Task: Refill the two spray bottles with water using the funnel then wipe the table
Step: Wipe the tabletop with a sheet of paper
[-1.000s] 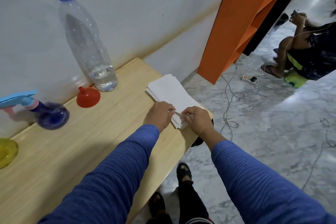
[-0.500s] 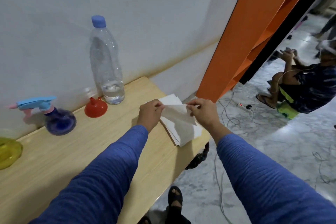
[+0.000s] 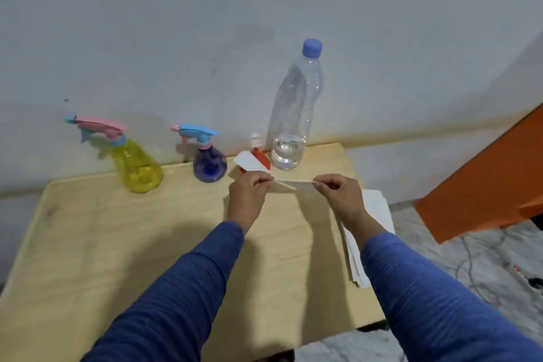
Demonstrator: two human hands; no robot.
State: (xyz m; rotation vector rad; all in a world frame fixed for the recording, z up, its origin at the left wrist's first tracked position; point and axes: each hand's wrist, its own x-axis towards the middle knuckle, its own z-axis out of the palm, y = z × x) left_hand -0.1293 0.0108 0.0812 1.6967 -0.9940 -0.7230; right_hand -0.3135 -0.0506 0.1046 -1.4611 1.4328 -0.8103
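Light wooden table (image 3: 88, 244) against a white wall (image 3: 205, 23). Far left on it: yellow translucent spray bottle with pink trigger head (image 3: 136, 166), upright. Just right of it: purple translucent spray bottle with blue trigger head (image 3: 209, 166), upright, both heads on. Next right: red plastic funnel (image 3: 262, 159), wide end down, partly hidden behind the raised sheet. Just beside the funnel on the right: tall clear plastic water bottle with blue cap (image 3: 293, 114), upright, capped, a little water in the bottom.

Left hand (image 3: 246, 195) above the table middle, fingers curled, pinching the left end of a white paper tissue sheet (image 3: 252, 163). Right hand (image 3: 342, 195) level with it, fingers curled, pinching the right end. Sheet stretched between the two hands, one corner sticking up at far left, off the table surface.

Stack of white tissues (image 3: 374, 209) on the right table edge, partly under the right forearm. Orange panel (image 3: 484, 185) far right, standing on a grey marble floor (image 3: 484, 258).
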